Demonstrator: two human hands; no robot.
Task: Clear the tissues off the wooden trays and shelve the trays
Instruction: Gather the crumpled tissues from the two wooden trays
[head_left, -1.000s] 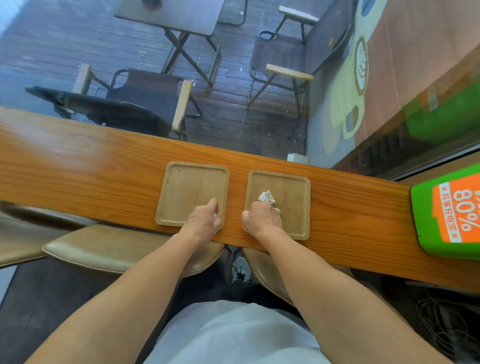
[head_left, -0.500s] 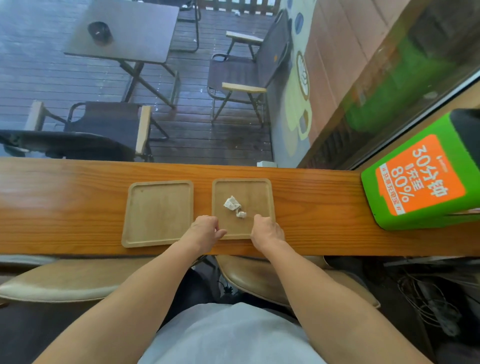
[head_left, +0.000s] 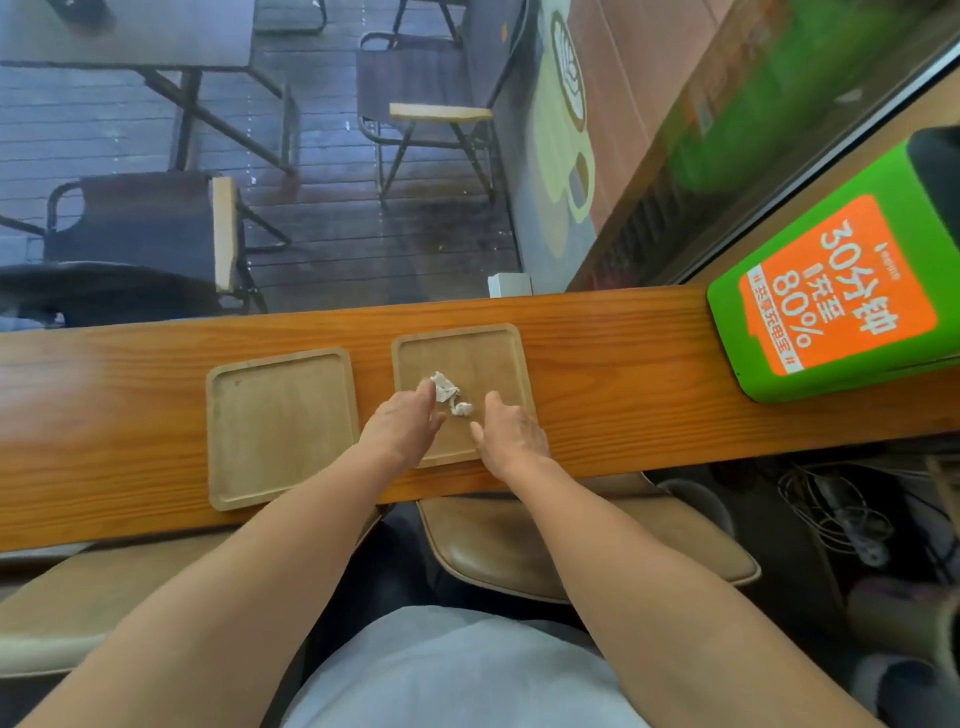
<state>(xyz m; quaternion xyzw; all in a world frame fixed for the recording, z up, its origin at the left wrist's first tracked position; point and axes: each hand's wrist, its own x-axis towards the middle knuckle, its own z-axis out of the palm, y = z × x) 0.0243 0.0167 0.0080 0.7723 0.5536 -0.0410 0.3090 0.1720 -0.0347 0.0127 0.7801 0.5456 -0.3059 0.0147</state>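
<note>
at the left of centre in the frame an empty wooden tray (head_left: 280, 426) lies flat on the long wooden counter (head_left: 623, 374), its near edge close to the counter's front lip. just to its right, with a narrow strip of counter between them, sits the second wooden tray (head_left: 498, 353). both hands are over this second tray. the left hand (head_left: 402, 428) comes in from the lower left, fingers loosely spread, with one fingertip touching the left edge of the crumpled tissue (head_left: 445, 386) that lies near the middle of the tray; nothing is pinched yet. a smaller tissue scrap (head_left: 461, 409) lies just below and right of the bigger piece, in the gap between the two hands. the right hand (head_left: 511, 431) rests over the tray's lower right part, fingers apart and empty, its forefinger pointing up beside the scrap without clearly touching it. further right, at the frame's right edge, a green box with an orange label (head_left: 836, 291) stands on the counter, well apart from the trays. below the counter, padded tan seats (head_left: 571, 551) show in the lower part of the frame.
</note>
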